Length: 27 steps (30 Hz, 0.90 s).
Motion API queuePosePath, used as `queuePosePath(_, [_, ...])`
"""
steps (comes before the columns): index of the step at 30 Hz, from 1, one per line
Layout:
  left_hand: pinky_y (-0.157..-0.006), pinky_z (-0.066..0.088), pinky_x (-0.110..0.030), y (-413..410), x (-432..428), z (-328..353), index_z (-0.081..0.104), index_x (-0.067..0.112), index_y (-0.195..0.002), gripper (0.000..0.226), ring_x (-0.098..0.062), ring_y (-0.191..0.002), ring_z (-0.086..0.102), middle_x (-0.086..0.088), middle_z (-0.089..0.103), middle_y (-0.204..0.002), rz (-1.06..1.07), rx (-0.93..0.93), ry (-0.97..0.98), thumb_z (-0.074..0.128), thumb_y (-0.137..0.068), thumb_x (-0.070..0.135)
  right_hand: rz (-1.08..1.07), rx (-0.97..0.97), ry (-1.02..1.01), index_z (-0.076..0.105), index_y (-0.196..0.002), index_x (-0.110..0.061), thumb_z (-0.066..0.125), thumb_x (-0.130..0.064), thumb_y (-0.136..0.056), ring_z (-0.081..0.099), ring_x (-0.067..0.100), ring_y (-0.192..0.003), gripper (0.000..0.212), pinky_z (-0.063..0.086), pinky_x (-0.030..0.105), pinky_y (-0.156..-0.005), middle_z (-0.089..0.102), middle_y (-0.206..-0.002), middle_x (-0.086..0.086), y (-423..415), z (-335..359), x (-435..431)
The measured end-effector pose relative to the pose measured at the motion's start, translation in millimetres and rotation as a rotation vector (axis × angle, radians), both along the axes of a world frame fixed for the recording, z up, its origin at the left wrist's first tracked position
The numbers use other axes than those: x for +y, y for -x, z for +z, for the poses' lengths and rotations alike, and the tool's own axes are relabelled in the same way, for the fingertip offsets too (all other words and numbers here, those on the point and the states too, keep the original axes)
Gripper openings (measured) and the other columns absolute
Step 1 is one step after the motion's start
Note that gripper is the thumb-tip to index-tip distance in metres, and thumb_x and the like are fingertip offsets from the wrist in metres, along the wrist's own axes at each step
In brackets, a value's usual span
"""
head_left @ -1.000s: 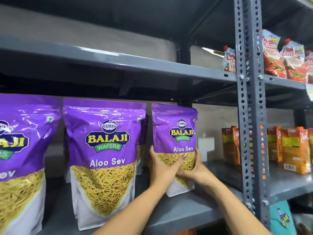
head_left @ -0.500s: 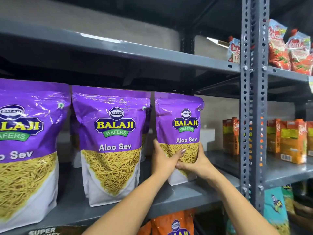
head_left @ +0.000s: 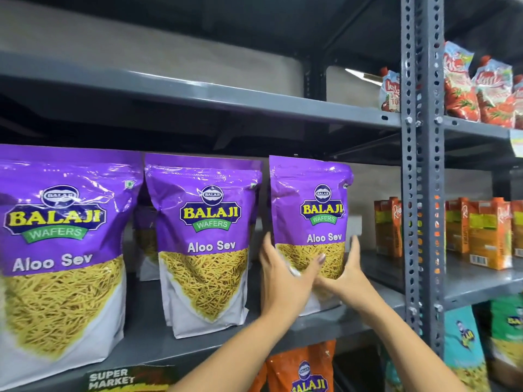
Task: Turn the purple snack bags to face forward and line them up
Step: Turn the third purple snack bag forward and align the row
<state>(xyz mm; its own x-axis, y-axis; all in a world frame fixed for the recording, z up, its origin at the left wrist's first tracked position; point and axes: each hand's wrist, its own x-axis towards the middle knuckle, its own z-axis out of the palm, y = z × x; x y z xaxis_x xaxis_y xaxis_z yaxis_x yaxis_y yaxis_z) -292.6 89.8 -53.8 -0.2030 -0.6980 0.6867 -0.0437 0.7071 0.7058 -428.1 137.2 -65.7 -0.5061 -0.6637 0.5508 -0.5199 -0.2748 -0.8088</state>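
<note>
Three purple Aloo Sev snack bags stand upright on a grey metal shelf (head_left: 325, 329), labels facing me. The right bag (head_left: 311, 205) is gripped at its lower part by both hands: my left hand (head_left: 285, 281) on its left edge with the thumb across the front, my right hand (head_left: 343, 275) wrapped round its right edge. The middle bag (head_left: 209, 239) and the large left bag (head_left: 59, 250) stand free. More purple bags (head_left: 145, 239) stand behind these, mostly hidden.
A perforated grey upright post (head_left: 418, 193) rises just right of the held bag. Orange cartons (head_left: 478, 230) fill the shelf beyond it; red pouches (head_left: 478, 91) sit above. Orange bags (head_left: 302, 369) and teal bags (head_left: 464, 343) are on the shelf below.
The right bag has turned a little more square to me between both hands. The view has shifted, so the shelves sit differently in frame.
</note>
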Motion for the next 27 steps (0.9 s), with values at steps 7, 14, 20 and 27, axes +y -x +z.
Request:
queuePosePath(7, [-0.112,0.030,-0.039,-105,9,-23,0.042,0.014,-0.132,0.065,-0.027,-0.131,0.039,-0.008,0.042,-0.137,0.380,0.376,0.390,0.060,-0.077,0.042,-0.264,0.241,0.548,0.050,-0.113,-0.040,0.067,-0.024,-0.078,0.059,0.014,-0.095,0.042,0.049,0.032,-0.084,0.060,-0.101,-0.005,-98,-17,27])
queuePosePath(14, [-0.115,0.021,-0.032,-142,-42,-18,0.022,0.015,-0.148,0.097,-0.016,-0.143,0.026,-0.014,0.024,-0.155,0.281,0.302,0.113,0.056,-0.068,0.058,0.039,0.320,0.052,0.013,-0.149,-0.033,0.064,-0.066,-0.065,0.032,-0.001,-0.137,0.104,0.030,0.023,-0.112,0.034,-0.149,-0.015,-143,-21,-31])
queuePosePath(20, [-0.122,0.017,-0.039,-136,-53,-20,0.008,0.019,-0.151,0.112,-0.015,-0.148,0.019,-0.006,0.015,-0.162,0.071,0.237,-0.138,0.056,-0.060,0.064,0.111,0.365,0.017,0.005,-0.150,-0.037,0.071,-0.053,-0.061,0.035,0.004,-0.136,0.112,0.033,0.030,-0.112,0.040,-0.143,-0.011,-141,-28,-43])
queuePosePath(27, [-0.117,0.017,-0.034,-133,-40,-23,0.009,0.016,-0.152,0.094,-0.020,-0.148,0.016,-0.009,0.014,-0.161,0.147,0.183,-0.109,0.051,-0.073,0.044,0.067,0.357,0.075,0.008,-0.140,-0.057,0.065,-0.050,-0.063,0.045,0.007,-0.120,0.095,0.050,0.039,-0.094,0.043,-0.122,-0.007,-143,-35,-40])
